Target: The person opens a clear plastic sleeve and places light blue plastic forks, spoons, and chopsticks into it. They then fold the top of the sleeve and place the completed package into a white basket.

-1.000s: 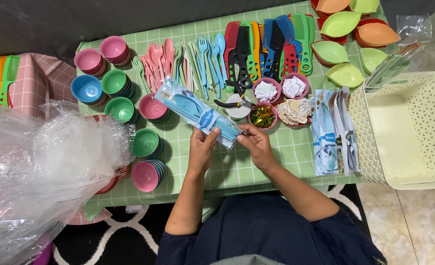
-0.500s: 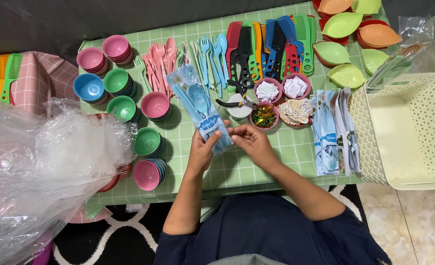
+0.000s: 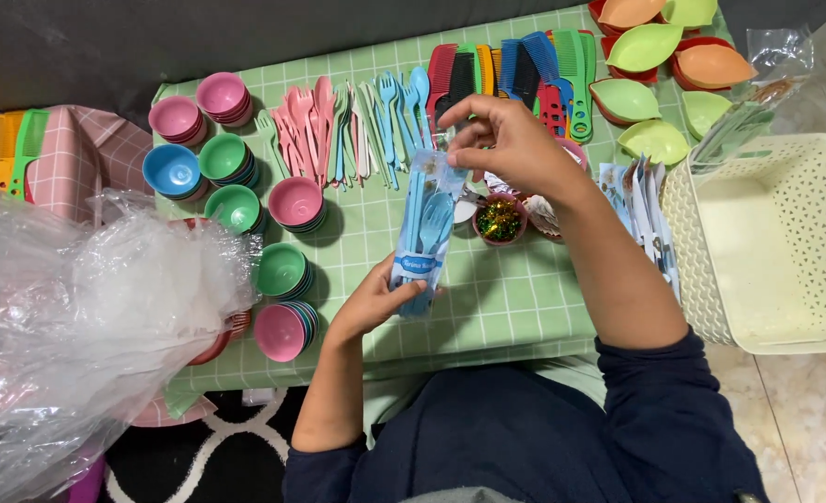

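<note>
Clear packet of blue cutlery point(image 3: 425, 228), now upright over the green checked cloth point(image 3: 515, 298) instead of lying slanted — left hand point(image 3: 375, 303) grips its near end, fingers wrapped; right hand point(image 3: 511, 140) has risen to pinch its far top, apparently closing the pack.

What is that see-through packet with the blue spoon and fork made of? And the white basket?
The packet looks like thin clear plastic film: it is glossy, and the blue cutlery shows through it. The left hand holds its bottom end and the right hand is at its top. The cutlery inside looks like smooth moulded plastic. The white basket seems to be stiff matte plastic, with small holes patterned through its walls.
</note>
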